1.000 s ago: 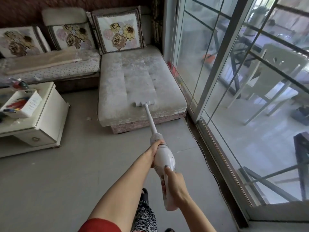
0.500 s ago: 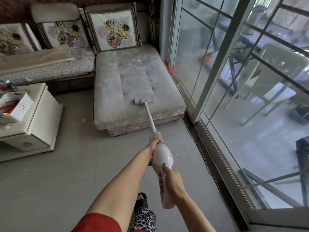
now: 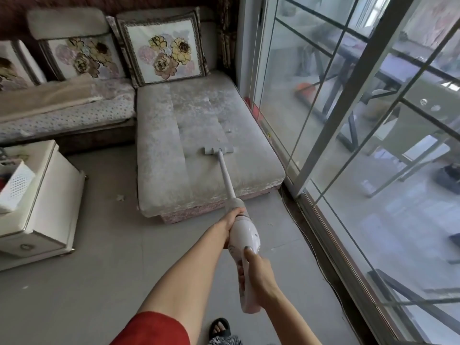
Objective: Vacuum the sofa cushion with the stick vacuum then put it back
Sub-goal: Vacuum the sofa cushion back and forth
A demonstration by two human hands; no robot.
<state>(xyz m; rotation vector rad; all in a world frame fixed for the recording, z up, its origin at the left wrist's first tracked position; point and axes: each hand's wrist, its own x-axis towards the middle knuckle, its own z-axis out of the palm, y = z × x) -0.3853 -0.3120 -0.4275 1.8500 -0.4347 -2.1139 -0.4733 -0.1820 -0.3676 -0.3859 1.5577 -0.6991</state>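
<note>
Where the sofa cushion [image 3: 174, 155] ends on its right, its long edge runs just beside the frame of the sliding glass door [image 3: 348, 115], leaving only a narrow strip there. On its left, bare floor [image 3: 99, 282] lies open between the cushion and the white cabinet [image 3: 49, 202]. The stick vacuum [image 3: 245, 241] slants up from the hands across the cushion's near edge. Its flat head [image 3: 219, 150] rests on the seat right of centre, apart from both side edges and well short of the floral pillow [image 3: 165, 53] at the back. The left hand [image 3: 232, 217], arm stretched forward, wraps its fingers around the neck where tube meets body. The right hand [image 3: 258, 270] sits lower and nearer, fingers curled round the handle, thumb laid along the top of the body. A sandalled foot [image 3: 219, 328] stands on the floor below the handle.
</note>
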